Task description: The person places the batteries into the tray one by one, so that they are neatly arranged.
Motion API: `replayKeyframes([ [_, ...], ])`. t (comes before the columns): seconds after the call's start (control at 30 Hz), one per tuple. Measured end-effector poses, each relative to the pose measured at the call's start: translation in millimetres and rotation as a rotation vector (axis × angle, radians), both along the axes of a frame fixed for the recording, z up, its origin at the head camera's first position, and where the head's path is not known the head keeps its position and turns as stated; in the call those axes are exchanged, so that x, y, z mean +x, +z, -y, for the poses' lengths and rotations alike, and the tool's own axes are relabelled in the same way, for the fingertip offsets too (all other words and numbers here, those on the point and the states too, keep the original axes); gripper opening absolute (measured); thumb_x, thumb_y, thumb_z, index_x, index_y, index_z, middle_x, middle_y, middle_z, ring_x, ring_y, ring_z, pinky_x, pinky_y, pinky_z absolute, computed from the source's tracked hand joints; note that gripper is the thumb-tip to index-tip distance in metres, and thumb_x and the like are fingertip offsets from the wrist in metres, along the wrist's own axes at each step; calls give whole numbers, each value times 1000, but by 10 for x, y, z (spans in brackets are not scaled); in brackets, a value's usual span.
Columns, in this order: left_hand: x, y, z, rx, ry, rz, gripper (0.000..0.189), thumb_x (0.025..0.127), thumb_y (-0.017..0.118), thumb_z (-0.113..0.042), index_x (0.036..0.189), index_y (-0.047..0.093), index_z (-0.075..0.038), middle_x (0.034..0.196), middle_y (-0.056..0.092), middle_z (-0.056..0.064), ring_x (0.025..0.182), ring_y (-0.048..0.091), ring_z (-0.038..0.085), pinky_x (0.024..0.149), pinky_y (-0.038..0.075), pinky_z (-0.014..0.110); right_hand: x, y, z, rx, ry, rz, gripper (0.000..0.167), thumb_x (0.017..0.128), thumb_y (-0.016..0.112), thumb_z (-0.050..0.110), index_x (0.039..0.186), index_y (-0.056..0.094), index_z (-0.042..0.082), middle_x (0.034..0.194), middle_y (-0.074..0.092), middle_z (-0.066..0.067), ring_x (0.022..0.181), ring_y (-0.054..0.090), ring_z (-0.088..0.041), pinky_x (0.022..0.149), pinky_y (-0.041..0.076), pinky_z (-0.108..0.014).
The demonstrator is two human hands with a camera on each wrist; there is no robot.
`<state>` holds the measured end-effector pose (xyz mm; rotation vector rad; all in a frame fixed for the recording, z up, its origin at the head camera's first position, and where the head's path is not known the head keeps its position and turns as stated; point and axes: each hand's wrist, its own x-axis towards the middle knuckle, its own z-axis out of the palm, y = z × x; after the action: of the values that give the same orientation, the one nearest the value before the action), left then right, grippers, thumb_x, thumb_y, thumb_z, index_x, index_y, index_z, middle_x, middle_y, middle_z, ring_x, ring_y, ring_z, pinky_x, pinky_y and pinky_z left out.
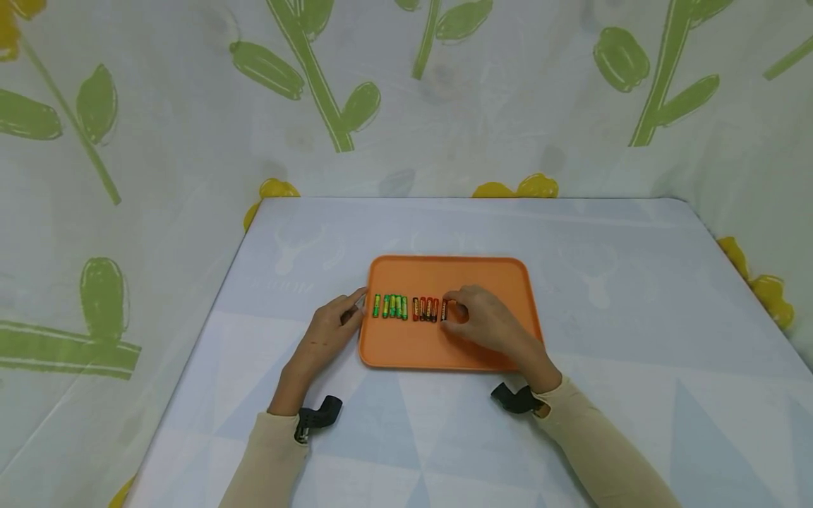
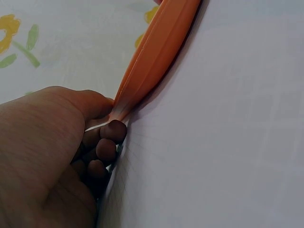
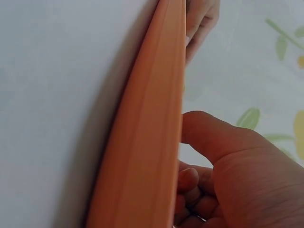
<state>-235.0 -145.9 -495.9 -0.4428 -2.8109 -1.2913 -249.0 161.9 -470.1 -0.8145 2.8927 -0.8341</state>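
On an orange tray (image 1: 406, 349) lie several small batteries in one row. Green batteries (image 1: 392, 307) make up its left part, with one a little apart at the far left. Red-and-black batteries (image 1: 425, 309) stand upright in the row to their right. My right hand (image 1: 485, 321) pinches the rightmost red-and-black battery (image 1: 444, 310) between thumb and index finger, at its two ends. Low in the right wrist view, the tray's wall hides the fingertips of this hand. At the tray's left edge, my left hand (image 1: 330, 331) touches the rim with its fingertips.
The tray lies on a table with a pale patterned cloth (image 1: 394, 437). Behind and to the left hangs a curtain (image 1: 178, 141) with green and yellow plant prints. Black wrist cameras (image 1: 320, 415) are strapped to both wrists.
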Motion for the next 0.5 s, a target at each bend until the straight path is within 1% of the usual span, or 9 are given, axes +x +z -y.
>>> replayKeyframes([
  [0.27,2,18,-8,9,-2,17,46,104,59,-21,148,52,-11,84,54,1,73,45,16,64,39,30,-13,-39,-6,-8,5,-4,37,86,81,25,114,70,4,73,44,0,70,40,-14,60,33,-30],
  [0.5,6,32,-14,-2,-5,1,46,104,59,-20,148,52,-10,83,53,1,72,45,16,64,39,30,-16,-48,4,-4,19,-14,33,86,81,27,108,69,6,71,43,1,68,40,-14,60,32,-29],
])
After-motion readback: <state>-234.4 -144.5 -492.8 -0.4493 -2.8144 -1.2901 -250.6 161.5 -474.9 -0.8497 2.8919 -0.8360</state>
